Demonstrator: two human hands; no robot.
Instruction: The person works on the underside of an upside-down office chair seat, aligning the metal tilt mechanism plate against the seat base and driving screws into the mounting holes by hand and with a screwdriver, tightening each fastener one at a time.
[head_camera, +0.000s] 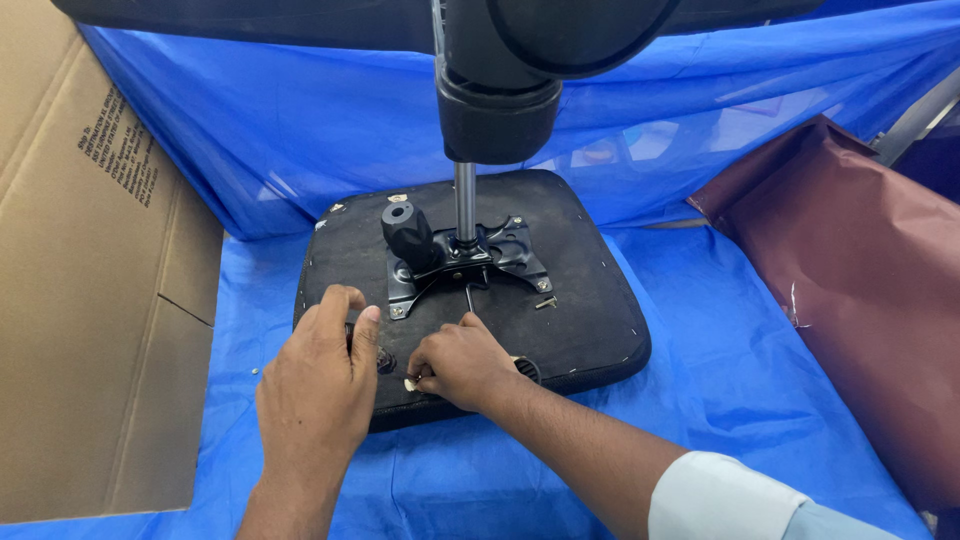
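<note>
Seat cushion: we see a black seat cushion (590, 300) lying upside down on a blue sheet (740, 370); we use this cushion as our landmark.
Mechanism plate: a black metal plate (470, 262) sits on the middle of the cushion, with a black knob (407, 232) on its left part and a shiny metal column (465, 200) rising from it to the black parts above.
Done so far: we judge that the plate is already placed on the cushion; at least one fastener seems to be in its near left corner, but we cannot tell if it is tight.
Left to do: a loose screw (546, 302) lies on the cushion just to the right of the plate, so we think the fixing is not finished.
Left hand: our left hand (318, 385) rests on the near left edge of the cushion; the fingers curl around a small dark part (383, 360), which is mostly hidden.
Right hand: our right hand (462, 362) is on the near edge of the cushion, just beside the left hand; its fingertips are pinched closed on a small pale piece (411, 383), which we cannot identify.
Around: a cardboard box (90, 300) stands to the left of the cushion, and a dark red bag (860, 290) lies to the right, well apart.
</note>
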